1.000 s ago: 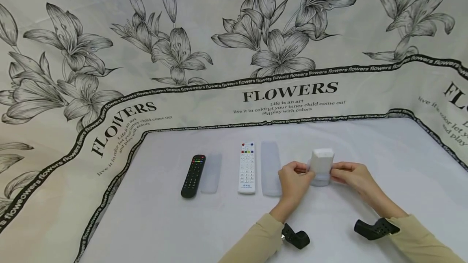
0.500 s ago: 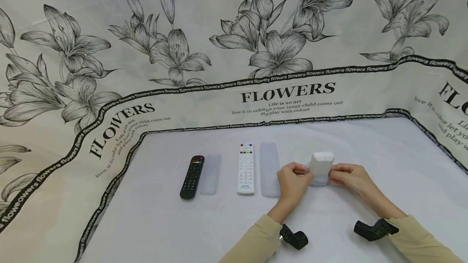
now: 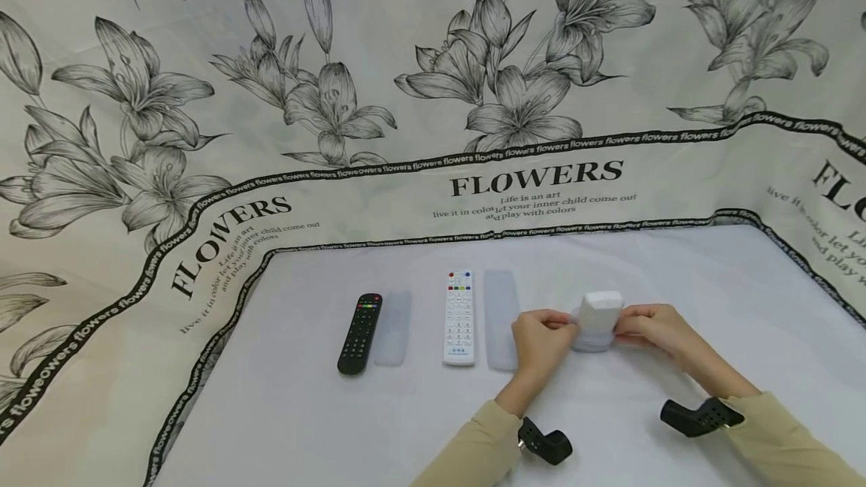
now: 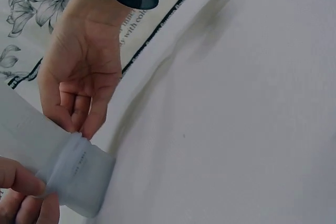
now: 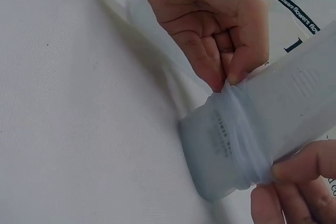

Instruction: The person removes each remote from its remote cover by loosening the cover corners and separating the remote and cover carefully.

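A white remote control (image 3: pixel 601 314) stands on end in front of me, leaning slightly. Its lower end sits inside a translucent sleeve (image 5: pixel 210 145), which is bunched in folds around the remote's body. On one side my left hand (image 3: pixel 543 344) pinches the sleeve's gathered rim between thumb and fingers. Opposite it, my right hand (image 3: pixel 655 331) pinches the same rim. In the right wrist view the remote's ridged back (image 5: pixel 302 85) shows, and faint small lettering is visible on the covered end. The sleeved end rests against the white tabletop cloth (image 4: pixel 226 119).
Left of my hands lies a flat translucent sleeve (image 3: pixel 501 318), partly behind my left hand. Beside it are a white remote with coloured buttons (image 3: pixel 459 318), another smaller sleeve (image 3: pixel 393 328) and a black remote (image 3: pixel 360 334). A flower-printed cloth (image 3: pixel 352 205) rises behind the table.
The upright remote's top has sunk a little and tilted slightly to the right between my hands. Both hands keep their pinch on the sleeve. The head view has shifted slightly.
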A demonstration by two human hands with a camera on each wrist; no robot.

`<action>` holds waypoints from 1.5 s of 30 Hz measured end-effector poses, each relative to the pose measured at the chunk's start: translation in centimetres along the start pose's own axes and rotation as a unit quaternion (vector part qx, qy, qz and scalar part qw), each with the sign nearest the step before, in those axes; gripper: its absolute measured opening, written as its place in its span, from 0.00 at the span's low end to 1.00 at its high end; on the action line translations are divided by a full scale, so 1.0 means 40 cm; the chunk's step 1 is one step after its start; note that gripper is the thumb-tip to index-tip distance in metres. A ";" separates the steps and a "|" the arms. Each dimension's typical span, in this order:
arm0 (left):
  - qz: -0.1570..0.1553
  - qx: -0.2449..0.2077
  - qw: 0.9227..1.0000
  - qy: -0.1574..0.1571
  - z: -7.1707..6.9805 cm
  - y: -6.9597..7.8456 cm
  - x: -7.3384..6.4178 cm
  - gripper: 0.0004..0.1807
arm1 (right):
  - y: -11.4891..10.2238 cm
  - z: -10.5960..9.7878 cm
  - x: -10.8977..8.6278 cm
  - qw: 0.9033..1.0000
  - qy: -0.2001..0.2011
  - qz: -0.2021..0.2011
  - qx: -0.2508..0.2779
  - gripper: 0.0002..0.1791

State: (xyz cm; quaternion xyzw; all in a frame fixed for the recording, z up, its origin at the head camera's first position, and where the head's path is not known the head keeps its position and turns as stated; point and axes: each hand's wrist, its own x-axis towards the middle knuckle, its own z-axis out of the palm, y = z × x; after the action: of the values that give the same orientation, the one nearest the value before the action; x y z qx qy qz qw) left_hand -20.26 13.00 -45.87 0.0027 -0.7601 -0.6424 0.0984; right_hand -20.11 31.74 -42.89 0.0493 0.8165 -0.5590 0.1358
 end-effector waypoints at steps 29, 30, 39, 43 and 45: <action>0.041 0.049 0.995 -0.074 -0.026 0.022 -0.030 0.07 | 0.046 -0.029 -0.015 0.995 -0.092 -0.023 0.036 0.31; 0.043 0.051 0.995 -0.074 -0.026 0.023 -0.031 0.07 | 0.047 -0.030 -0.015 0.995 -0.093 -0.024 0.037 0.32; 0.068 0.064 0.994 -0.062 -0.028 0.018 -0.038 0.03 | 0.051 -0.027 -0.023 0.993 -0.094 -0.020 0.063 0.21; 0.079 0.067 0.994 -0.043 -0.026 0.018 -0.042 0.03 | 0.043 -0.023 -0.020 0.992 -0.092 -0.014 0.086 0.11; 0.080 0.065 0.994 -0.037 -0.025 0.019 -0.044 0.03 | 0.041 -0.023 -0.018 0.990 -0.098 -0.013 0.101 0.09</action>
State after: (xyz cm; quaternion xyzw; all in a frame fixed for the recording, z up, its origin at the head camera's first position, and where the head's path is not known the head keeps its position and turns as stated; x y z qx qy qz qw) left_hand -18.27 12.38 -45.23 -0.0760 -0.8008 -0.5816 0.1211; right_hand -19.20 33.26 -43.85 -0.0024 0.7391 -0.6426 0.2022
